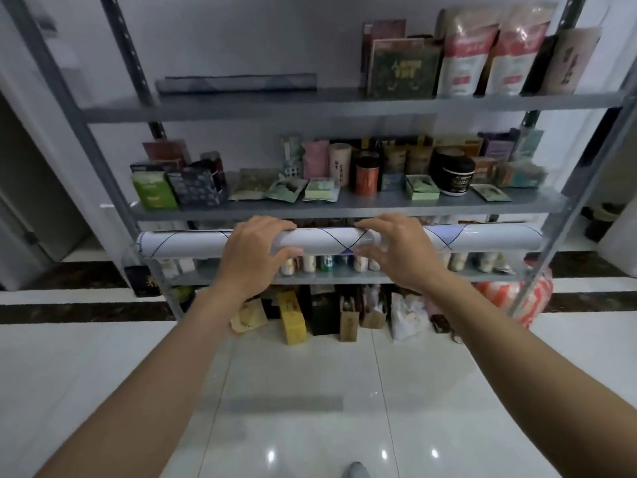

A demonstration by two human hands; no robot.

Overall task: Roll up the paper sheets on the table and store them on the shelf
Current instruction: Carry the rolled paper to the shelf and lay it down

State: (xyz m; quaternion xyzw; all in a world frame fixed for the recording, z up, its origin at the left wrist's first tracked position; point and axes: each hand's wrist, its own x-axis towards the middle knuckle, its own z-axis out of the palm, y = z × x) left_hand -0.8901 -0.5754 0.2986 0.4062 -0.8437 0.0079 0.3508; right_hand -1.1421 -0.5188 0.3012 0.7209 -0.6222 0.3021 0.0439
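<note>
While both arms reach out toward the metal shelf unit, I see the rolled paper sheet held level in the air, just in front of the unit and below the edge of its second shelf board. My left hand grips the roll a little left of its middle, fingers curled over the top and thumb underneath, so it is closed around the tube. My right hand takes it just right of the middle the same way, fingers over the top and thumb pressing from below. The two hands sit near each other with a short bare stretch of roll between them, and long ends stick out to the left and right past both hands. The paper is white and glossy with thin dark crossing lines on it. On the top shelf, far left of the packages, lies a second roll, grey and flat along the board. To its right stand two pink and white pouches and a dark green box; their printing is too blurred for me to read. On the second shelf a black jar carries a label I cannot make out either. Below, the white tiled floor shines.
</note>
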